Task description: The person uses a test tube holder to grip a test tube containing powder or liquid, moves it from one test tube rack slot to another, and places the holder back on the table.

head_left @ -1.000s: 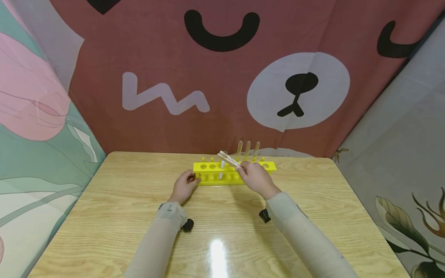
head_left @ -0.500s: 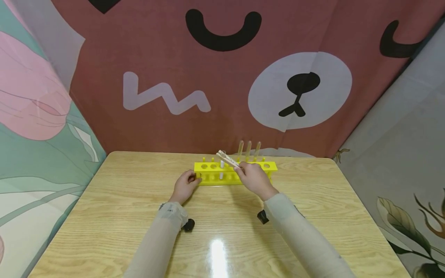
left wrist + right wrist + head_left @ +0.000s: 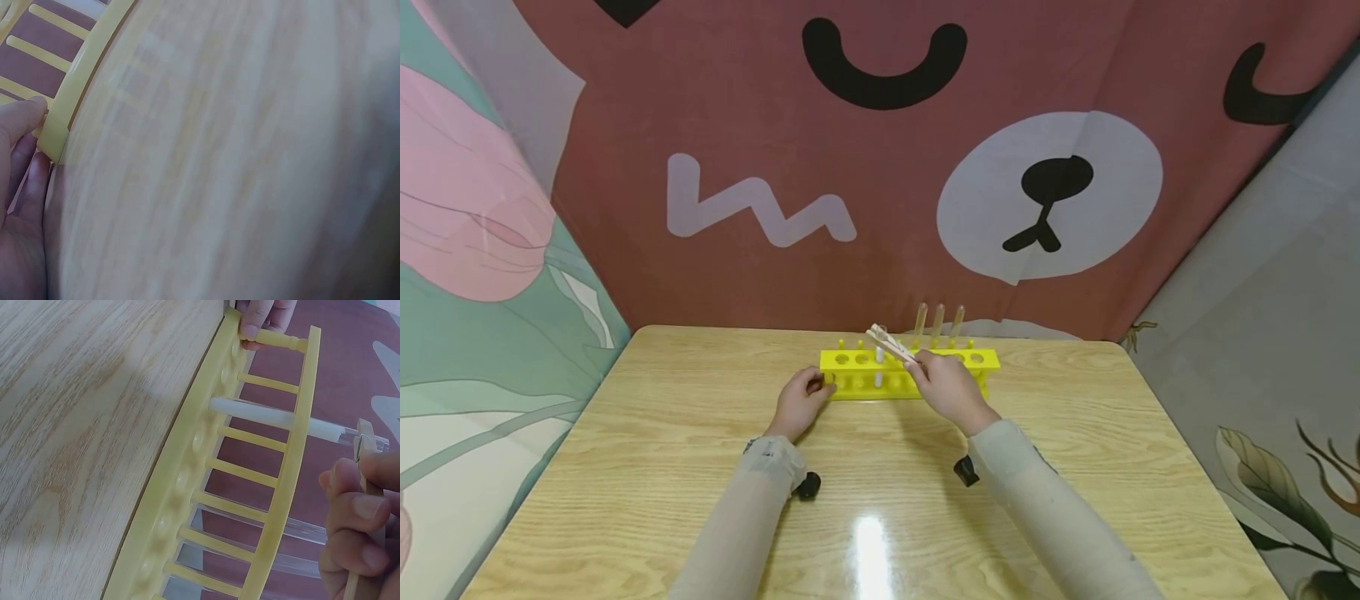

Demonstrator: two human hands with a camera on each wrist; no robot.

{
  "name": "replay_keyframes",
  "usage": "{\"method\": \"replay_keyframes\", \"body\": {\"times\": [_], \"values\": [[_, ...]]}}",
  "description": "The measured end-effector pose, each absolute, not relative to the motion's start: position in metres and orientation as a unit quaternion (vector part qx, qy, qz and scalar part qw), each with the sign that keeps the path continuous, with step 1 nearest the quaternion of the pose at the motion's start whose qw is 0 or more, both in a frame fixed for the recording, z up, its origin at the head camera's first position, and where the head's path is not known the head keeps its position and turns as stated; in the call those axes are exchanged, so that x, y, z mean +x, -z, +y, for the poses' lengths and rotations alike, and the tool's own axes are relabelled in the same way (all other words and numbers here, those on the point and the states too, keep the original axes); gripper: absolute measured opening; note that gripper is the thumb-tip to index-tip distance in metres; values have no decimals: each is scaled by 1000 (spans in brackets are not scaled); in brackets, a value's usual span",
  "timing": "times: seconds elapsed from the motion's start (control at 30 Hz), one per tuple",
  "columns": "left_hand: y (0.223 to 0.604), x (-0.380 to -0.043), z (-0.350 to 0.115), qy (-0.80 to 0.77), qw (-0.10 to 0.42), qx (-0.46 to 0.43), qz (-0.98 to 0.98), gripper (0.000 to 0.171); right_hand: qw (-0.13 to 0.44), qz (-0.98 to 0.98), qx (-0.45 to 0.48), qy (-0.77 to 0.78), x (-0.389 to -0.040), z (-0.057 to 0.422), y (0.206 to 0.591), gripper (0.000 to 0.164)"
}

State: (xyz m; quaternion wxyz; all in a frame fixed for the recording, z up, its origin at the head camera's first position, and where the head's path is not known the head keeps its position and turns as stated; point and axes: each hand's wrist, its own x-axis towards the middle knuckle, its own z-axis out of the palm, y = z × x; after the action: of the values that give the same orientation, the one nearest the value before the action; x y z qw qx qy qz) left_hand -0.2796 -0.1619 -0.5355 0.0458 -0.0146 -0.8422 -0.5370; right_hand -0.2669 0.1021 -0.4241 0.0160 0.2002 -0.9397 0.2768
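Note:
A yellow test tube rack stands near the table's far edge. My left hand pinches its left end low down, with the thumb on the base and fingers beside it. In my right hand I grip a wooden test tube clamp, held slanting over the rack. The clamp's tip is around the upper part of a glass test tube with white contents. That tube passes through a hole of the rack, its lower end at the base. My right hand hides part of the rack's upper plate in the head view.
Three glass tubes stand rounded end up along the rack's back. Behind the wooden table hangs a printed cloth, with more patterned cloth at both sides. A black wrist camera sits below each hand.

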Motion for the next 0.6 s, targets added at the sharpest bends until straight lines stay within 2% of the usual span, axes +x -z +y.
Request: {"method": "replay_keyframes", "body": {"times": [0.6], "values": [[534,-278,-163,544,37,-14,-838,18,34,-937,212,-277,-267,101,423,28]]}}
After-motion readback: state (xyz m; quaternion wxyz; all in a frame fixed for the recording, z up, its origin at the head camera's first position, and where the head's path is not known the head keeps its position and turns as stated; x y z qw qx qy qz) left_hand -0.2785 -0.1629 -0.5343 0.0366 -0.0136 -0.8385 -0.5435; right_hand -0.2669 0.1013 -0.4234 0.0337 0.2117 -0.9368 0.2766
